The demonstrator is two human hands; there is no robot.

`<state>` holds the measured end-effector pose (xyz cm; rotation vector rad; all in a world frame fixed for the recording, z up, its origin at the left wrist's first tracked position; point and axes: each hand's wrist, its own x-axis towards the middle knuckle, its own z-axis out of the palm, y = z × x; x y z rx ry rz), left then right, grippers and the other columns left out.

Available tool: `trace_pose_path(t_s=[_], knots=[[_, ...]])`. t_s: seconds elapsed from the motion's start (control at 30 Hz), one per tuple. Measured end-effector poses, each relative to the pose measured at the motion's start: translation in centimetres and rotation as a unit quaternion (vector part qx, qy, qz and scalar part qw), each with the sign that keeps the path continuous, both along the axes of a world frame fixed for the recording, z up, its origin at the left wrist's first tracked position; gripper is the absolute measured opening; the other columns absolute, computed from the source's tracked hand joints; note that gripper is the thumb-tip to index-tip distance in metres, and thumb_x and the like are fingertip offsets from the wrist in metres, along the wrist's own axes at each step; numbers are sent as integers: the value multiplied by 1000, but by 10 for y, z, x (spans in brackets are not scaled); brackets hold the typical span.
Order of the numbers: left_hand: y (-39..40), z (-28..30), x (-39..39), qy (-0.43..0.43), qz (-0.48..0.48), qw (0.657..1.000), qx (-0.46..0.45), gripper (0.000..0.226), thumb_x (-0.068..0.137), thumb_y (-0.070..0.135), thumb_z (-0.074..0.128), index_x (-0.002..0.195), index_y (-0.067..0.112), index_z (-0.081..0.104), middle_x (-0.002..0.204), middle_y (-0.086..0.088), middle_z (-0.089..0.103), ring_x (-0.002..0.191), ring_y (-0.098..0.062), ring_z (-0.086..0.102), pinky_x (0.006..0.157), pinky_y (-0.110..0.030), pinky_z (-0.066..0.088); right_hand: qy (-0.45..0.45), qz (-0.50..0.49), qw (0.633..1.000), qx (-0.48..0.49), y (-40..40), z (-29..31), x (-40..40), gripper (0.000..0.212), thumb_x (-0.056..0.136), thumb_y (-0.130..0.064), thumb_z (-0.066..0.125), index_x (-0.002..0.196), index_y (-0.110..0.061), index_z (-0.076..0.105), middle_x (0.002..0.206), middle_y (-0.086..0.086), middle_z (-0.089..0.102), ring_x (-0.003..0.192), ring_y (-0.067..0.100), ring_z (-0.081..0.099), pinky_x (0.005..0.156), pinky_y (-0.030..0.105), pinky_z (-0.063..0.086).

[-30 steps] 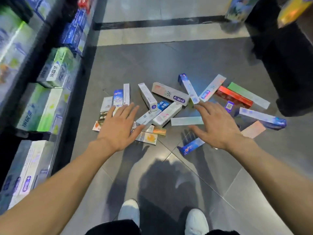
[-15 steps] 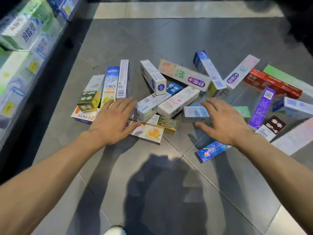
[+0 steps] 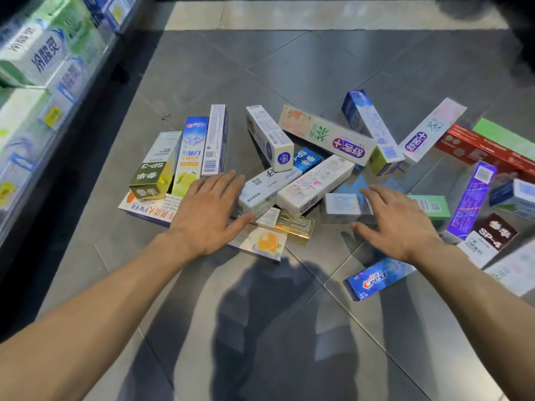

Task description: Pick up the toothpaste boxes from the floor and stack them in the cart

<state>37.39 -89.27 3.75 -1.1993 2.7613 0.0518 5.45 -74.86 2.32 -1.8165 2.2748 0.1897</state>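
Note:
Several toothpaste boxes lie scattered on the grey tiled floor (image 3: 260, 59). My left hand (image 3: 207, 212) hovers palm down, fingers spread, over the left of the pile, just left of a white box (image 3: 262, 191) and above an orange-printed box (image 3: 262, 241). My right hand (image 3: 396, 221) hovers the same way, fingers spread, over a pale silver box (image 3: 343, 206). A blue Crest box (image 3: 376, 277) lies below my right wrist. Neither hand holds anything. The cart is not in view.
A store shelf (image 3: 43, 91) stacked with green and white toothpaste packs runs along the left edge. More boxes, red (image 3: 477, 149), purple (image 3: 472, 198) and dark SP-4 (image 3: 495, 233), spread to the right. A dark object fills the top right corner.
The view has dropped closer to the pile and the boxes look larger. Both hands have stayed spread above the boxes, slightly lower toward them. My shoes have left the view.

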Motion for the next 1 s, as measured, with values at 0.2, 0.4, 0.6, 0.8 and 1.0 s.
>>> trace_pose_path(t_s=[0.2,0.4,0.6,0.8,1.0], knots=[[-24,5,-41,133,42,990,26,81,96,71,29,155,16,34,160,-7,38,144,-26,38,115,-43,31,-18,-3,1000,2,-10,-10,-1,78,94,-63,49,155,-17,32,159,8,35,144,28,35,120,39,24],[-61,16,-115,255,200,935,141,79,94,72,43,147,13,41,141,-10,54,124,-29,53,88,-34,42,-34,-3,999,-12,-15,-19,-6,78,94,-64,49,155,-19,32,158,6,37,143,27,35,120,38,24],[-81,-2,-159,327,406,787,328,73,88,59,64,142,14,46,131,-11,61,104,-27,63,80,-36,51,-52,-30,998,-24,-16,-28,-10,77,93,-62,52,154,-20,33,156,4,39,142,26,35,121,39,20],[-85,-14,-164,429,453,692,364,49,84,33,68,127,17,50,105,-7,66,88,-21,67,69,-36,58,-39,-28,999,0,-23,-32,-19,81,87,-67,57,153,-28,31,150,2,44,141,25,36,124,43,17],[-77,-13,-142,515,420,627,406,40,82,22,65,119,20,49,104,-8,62,86,-24,65,57,-36,59,22,-37,999,30,-20,-29,-32,57,88,-62,60,131,-27,46,129,1,57,124,27,51,115,43,31]])
